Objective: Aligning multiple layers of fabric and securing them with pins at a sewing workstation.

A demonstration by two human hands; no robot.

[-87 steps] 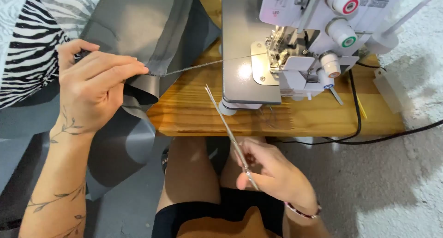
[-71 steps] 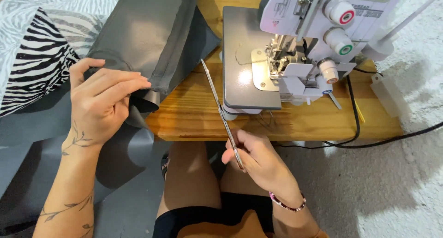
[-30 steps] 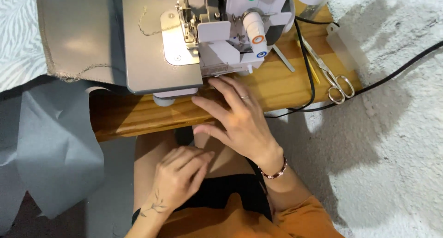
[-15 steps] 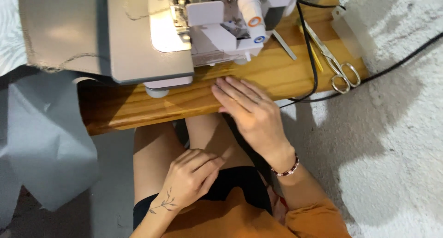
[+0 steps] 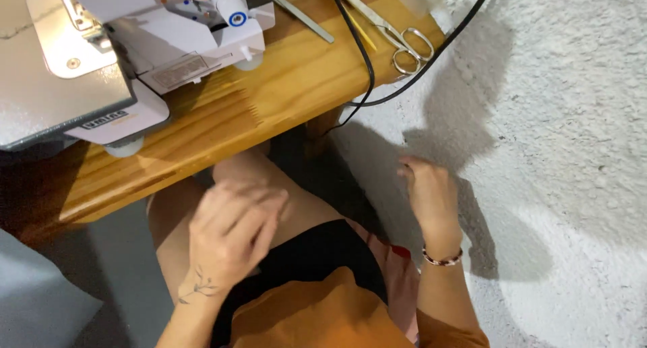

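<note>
Two bare hands, nothing held. Head view: left hand (image 5: pixel 232 237) hovers blurred over the thigh, fingers loosely curled and empty. Right hand (image 5: pixel 428 193) hangs beside the knee above the white textured floor (image 5: pixel 573 186), fingers half-bent, empty. Scissors (image 5: pixel 394 34) lie on the wooden worktop (image 5: pixel 269 98), right of the overlock sewing machine (image 5: pixel 135 44), well apart from both hands.

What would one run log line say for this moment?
left hand: empty, blurred, over lap | right hand: empty, beside wooden table | metal scissors: on table | white sewing machine: on table
</note>
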